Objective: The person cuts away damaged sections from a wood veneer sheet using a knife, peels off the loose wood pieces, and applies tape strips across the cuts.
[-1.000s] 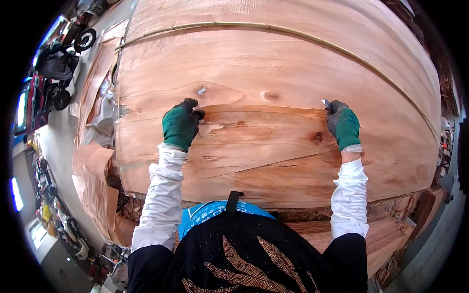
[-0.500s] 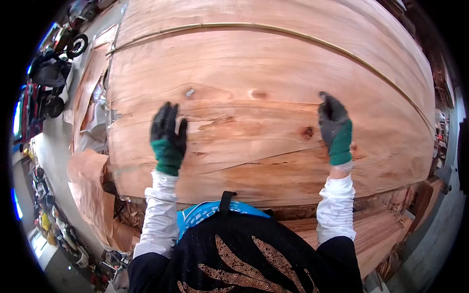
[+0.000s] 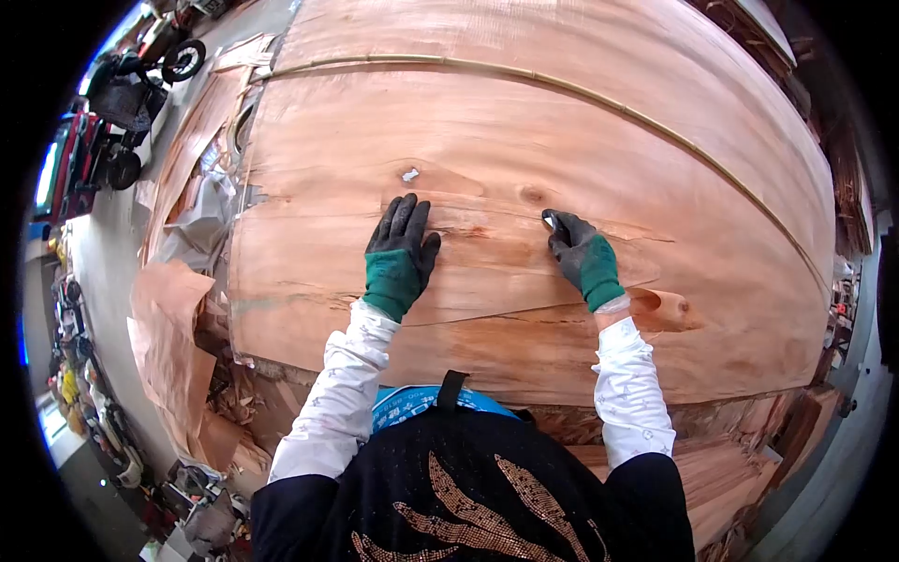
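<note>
A broad sheet of wood veneer (image 3: 487,122) lies before me, with knots, splits and a small hole. My left hand (image 3: 402,251), in a black and green glove, rests on it with fingers stretched out, just below the hole (image 3: 410,175). My right hand (image 3: 581,255), gloved alike, has its fingers closed in a pinch near a knot (image 3: 534,194). A small pale sliver shows at its fingertips; what it is I cannot make out. Beside my right wrist, a curled veneer flap (image 3: 660,304) lifts from the surface. Between the hands runs a rough, torn strip in the grain.
A thin bamboo pole (image 3: 562,82) lies across the sheet's far part. Torn veneer scraps (image 3: 173,328) hang at the left edge. Stacked wood (image 3: 693,450) stands at the near right. Parked two-wheelers (image 3: 131,103) are on the floor at far left.
My hands have come closer together: the right moved left and nearer, the left moved right in view. The flap by my right wrist now stands curled up. The view has shifted slightly.
</note>
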Tool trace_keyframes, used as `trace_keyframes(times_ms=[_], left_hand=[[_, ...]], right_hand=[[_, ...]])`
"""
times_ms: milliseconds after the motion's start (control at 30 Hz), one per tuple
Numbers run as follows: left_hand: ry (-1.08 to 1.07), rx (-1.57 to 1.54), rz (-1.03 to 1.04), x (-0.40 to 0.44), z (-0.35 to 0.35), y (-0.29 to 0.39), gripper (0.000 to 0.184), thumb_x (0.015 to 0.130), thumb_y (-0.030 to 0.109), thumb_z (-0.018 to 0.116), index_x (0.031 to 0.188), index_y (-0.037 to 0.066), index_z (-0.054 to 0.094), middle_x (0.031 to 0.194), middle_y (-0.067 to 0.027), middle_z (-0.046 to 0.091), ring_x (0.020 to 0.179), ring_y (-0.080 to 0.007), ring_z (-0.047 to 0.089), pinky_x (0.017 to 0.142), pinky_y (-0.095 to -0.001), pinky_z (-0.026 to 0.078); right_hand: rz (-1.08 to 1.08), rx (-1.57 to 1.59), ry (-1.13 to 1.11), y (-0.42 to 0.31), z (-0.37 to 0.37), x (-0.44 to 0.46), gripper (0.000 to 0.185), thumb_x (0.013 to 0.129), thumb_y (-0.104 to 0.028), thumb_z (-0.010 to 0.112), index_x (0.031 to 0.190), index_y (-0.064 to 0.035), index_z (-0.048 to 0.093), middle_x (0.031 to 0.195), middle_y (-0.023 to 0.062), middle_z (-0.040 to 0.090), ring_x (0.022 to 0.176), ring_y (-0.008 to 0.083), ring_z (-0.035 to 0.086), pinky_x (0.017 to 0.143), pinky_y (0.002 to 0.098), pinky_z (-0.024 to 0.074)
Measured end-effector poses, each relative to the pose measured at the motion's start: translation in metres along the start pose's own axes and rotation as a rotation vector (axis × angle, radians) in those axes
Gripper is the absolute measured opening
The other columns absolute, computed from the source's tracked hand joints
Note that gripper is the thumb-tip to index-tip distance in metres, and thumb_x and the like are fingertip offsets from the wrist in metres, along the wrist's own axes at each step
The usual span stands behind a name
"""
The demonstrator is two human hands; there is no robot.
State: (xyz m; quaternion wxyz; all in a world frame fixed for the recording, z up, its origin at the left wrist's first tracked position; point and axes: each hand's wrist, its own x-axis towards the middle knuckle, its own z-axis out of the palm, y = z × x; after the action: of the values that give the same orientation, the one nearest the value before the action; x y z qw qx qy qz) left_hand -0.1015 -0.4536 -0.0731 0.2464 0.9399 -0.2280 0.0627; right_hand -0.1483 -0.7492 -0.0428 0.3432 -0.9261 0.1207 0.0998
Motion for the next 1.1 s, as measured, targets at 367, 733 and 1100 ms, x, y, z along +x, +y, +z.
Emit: trace_keyframes(times_ms=[367,733,1100], left_hand=[[-0.115,-0.078,-0.137,0.01,-0.002,-0.008,0.076,0.078,0.02,0.072,0.144,0.01,0.035,0.139,-0.0177,0.048,0.128,-0.0364,0.045,0.104,-0.0442,0.041],[-0.258,0.081,-0.052,0.021,-0.011,0.0,0.075,0.079,0.019,0.072,0.146,0.024,0.037,0.137,-0.0217,0.049,0.126,-0.0408,0.046,0.101,-0.0473,0.043],[-0.375,0.199,-0.008,0.023,-0.012,0.01,0.053,0.085,0.026,0.068,0.136,0.031,0.053,0.143,-0.0266,0.04,0.127,-0.0459,0.042,0.102,-0.051,0.042]], right_hand=[[-0.477,-0.081,0.154,-0.094,0.081,0.035,0.031,0.076,-0.009,0.066,0.107,-0.0114,0.065,0.09,0.014,0.066,0.085,0.0351,0.065,0.073,0.0432,0.0526],[-0.533,-0.428,0.027,-0.082,0.084,0.034,0.013,0.081,-0.016,0.061,0.093,-0.0146,0.066,0.09,0.0057,0.067,0.081,0.0237,0.068,0.065,0.0394,0.0535],[-0.569,-0.749,-0.373,0.001,-0.013,0.035,0.011,0.082,-0.017,0.059,0.09,-0.0198,0.066,0.089,0.0026,0.067,0.084,0.0215,0.067,0.065,0.0373,0.0505]])
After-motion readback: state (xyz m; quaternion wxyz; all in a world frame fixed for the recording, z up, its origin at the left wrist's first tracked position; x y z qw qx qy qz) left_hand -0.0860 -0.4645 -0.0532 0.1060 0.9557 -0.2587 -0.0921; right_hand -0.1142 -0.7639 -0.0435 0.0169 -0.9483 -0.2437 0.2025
